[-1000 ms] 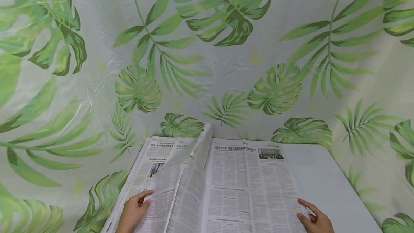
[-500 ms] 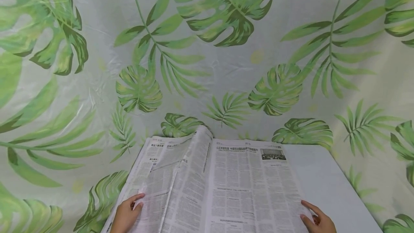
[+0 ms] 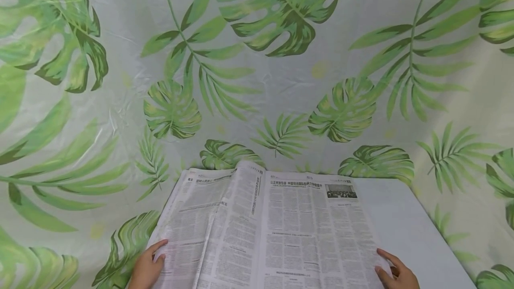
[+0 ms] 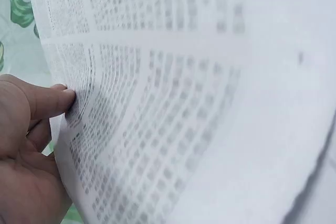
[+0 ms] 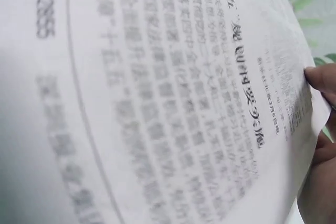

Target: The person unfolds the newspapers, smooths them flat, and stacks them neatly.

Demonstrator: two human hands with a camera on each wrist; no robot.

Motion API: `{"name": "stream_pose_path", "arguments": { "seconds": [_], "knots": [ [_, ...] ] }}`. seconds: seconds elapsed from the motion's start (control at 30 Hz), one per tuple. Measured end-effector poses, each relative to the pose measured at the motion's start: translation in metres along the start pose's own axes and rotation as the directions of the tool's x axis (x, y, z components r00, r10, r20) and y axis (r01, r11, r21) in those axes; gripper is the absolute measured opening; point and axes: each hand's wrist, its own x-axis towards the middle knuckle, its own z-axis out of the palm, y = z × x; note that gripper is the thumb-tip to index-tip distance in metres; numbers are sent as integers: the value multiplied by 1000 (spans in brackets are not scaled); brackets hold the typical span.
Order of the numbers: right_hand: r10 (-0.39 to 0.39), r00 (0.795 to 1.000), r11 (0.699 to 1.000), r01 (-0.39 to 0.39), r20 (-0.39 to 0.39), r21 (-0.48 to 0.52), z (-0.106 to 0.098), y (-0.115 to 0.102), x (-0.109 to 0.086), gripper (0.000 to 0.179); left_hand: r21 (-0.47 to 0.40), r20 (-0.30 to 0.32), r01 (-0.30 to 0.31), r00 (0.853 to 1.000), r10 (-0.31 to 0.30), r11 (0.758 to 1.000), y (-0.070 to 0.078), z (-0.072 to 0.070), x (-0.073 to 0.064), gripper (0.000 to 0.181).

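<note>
A newspaper (image 3: 293, 226) lies spread open, its printed pages facing up, with a small photo near the top right corner. The left page (image 3: 188, 222) still bulges near the middle fold, where its top edge curls up. At its outer edge my left hand (image 3: 147, 264) pinches the sheet between thumb and fingers; the left wrist view shows the thumb (image 4: 50, 100) pressed on the print. My right hand (image 3: 396, 271) pinches the right page's outer edge. In the right wrist view that page bows upward, and part of the right hand (image 5: 323, 156) is cut off by the frame.
Under the newspaper is a white board or tabletop (image 3: 409, 226), visible on the right side. Behind and around it hangs a pale cloth (image 3: 281, 79) printed with green leaves.
My left hand has moved left and slightly down, drawing the page over to the left. The raised fold near the middle has sunk lower. My right hand has shifted slightly right, still pinching its edge.
</note>
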Motion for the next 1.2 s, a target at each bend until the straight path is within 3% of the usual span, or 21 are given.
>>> {"name": "stream_pose_path", "arguments": {
  "seconds": [0.23,0.37,0.53,0.73,1.03,1.2],
  "knots": [
    [6,999,1000,-5,33,-7,0,3,1,99,27,-24,-3,1000,3,1000,-15,-2,1,37],
    [-21,996,1000,21,81,-1,-1,5,2,106,40,-31,41,999,-40,998,-20,-4,0,29],
    [-108,989,984,121,102,-133,-3,6,4,109,30,-38,97,995,-96,995,-26,-6,1,33],
    [-148,984,967,165,100,-195,-5,4,6,108,57,-10,58,998,-57,997,-35,-11,5,37],
    [-207,975,946,221,86,-239,-5,4,4,102,75,-8,35,999,-35,997,-32,-13,5,43],
    [-179,978,946,201,110,-254,-6,0,6,103,99,-32,41,999,-38,994,-35,-10,5,44]
  ]
}}
